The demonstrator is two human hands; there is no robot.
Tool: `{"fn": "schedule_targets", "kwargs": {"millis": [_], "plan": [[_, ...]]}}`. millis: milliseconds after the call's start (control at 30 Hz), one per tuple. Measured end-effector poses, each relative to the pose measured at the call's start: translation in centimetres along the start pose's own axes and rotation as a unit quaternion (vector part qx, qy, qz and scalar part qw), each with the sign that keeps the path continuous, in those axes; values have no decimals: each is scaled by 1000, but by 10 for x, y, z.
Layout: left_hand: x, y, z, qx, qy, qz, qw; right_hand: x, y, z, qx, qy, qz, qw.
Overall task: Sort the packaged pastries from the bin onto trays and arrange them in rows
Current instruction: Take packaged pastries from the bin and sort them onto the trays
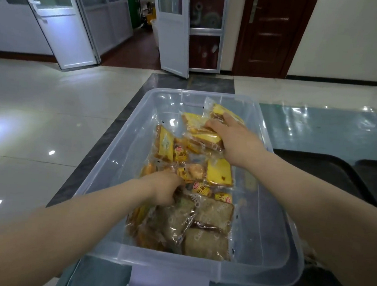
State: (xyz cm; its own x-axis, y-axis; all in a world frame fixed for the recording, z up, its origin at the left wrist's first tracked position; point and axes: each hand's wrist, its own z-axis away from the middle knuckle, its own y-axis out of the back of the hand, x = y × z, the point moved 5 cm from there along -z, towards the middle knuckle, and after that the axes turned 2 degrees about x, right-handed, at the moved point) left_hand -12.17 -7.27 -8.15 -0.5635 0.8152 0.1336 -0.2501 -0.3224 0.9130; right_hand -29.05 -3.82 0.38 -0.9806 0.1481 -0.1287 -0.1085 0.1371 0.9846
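The packaged pastries [193,185] lie in a loose heap inside a clear plastic bin [272,238], spread along its left and middle and leaving bare floor on the bin's right side. At the far end sit several yellow-wrapped cake slices [206,136], overlapping one another; the right hand [230,139] reaches in over them with its fingers curled down around the top of this cluster, gripping at least one of the packets, one wrapper end sticking up beyond the fingertips. Another yellow cake slice [220,173] lies flat near the middle of the bin, apart from that hand. Around it are small bread packets with yellow and red labels [201,188] and a round golden pastry in clear wrap [195,171]. Toward the near end lie brown bread slices in clear bags [210,227], stacked and tilted against each other. The left hand [165,190] is pushed into the heap on the left, knuckles up and fingers curled down among the wrappers; they seem to close on a packet, but which one is hidden under the hand. The bin rests on a table with a glossy bluish cover [331,128]. To the bin's right, just beside it, lies a black tray [328,172]. Beyond the table are a shiny tiled floor [39,121], white-framed glass doors [57,22] and a dark wooden door [271,32].
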Motion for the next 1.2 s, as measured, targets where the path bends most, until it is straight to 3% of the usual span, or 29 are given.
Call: {"fn": "schedule_targets", "kwargs": {"millis": [133, 467, 767, 1033, 1200], "plan": [[-9, 6, -1, -21, -15, 18, 1000, 2, 15, 5, 33, 12, 4, 999], [-12, 52, 24, 119, -37, 149, 981, -7, 46, 38, 76, 27, -9, 997], [5, 101, 66, 313, -30, 367, 875, 20, 101, 80, 158, 8, -44, 986], [96, 132, 66, 414, -17, 450, 791, 112, 127, 128, 170, -25, -19, 985], [188, 131, 27, 420, 9, 457, 784, 214, 122, 173, 155, -34, -16, 987]]}}
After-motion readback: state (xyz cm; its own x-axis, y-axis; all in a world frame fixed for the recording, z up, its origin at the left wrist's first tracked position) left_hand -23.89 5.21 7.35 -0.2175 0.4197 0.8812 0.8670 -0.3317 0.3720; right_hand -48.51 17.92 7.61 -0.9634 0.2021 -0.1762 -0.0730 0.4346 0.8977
